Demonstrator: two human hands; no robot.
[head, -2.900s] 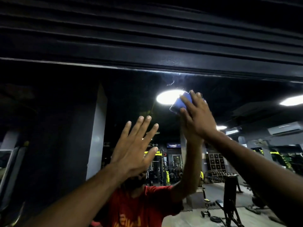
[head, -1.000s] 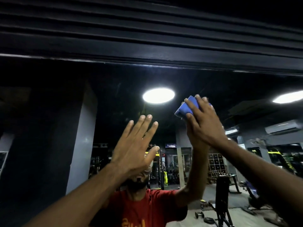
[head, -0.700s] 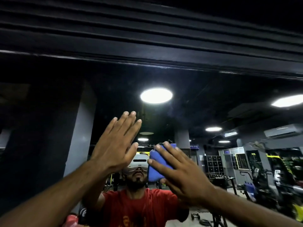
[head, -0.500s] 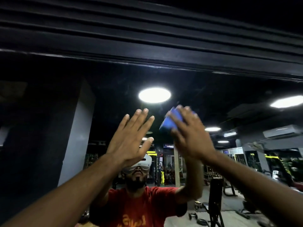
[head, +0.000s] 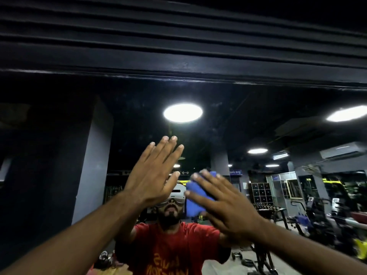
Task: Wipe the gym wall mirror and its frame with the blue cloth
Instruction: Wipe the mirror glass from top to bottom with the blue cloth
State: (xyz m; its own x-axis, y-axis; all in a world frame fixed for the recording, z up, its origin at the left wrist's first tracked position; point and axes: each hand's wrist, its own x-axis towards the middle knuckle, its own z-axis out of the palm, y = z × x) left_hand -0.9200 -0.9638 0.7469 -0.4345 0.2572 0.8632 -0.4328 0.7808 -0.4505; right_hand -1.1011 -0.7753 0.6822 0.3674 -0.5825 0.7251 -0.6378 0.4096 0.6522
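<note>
I press the blue cloth (head: 195, 197) flat against the mirror (head: 258, 124) under my right hand (head: 228, 211), fingers spread wide so the whole pad rubs, while my left hand (head: 155, 175), flat and empty, seems to brace me beside it, well below the frame (head: 178, 73).

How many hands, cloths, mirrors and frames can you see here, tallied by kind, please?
Hands: 2, the left hand and the right hand
Cloths: 1, the blue cloth
Mirrors: 1, the mirror
Frames: 1, the frame
Total: 5
</note>
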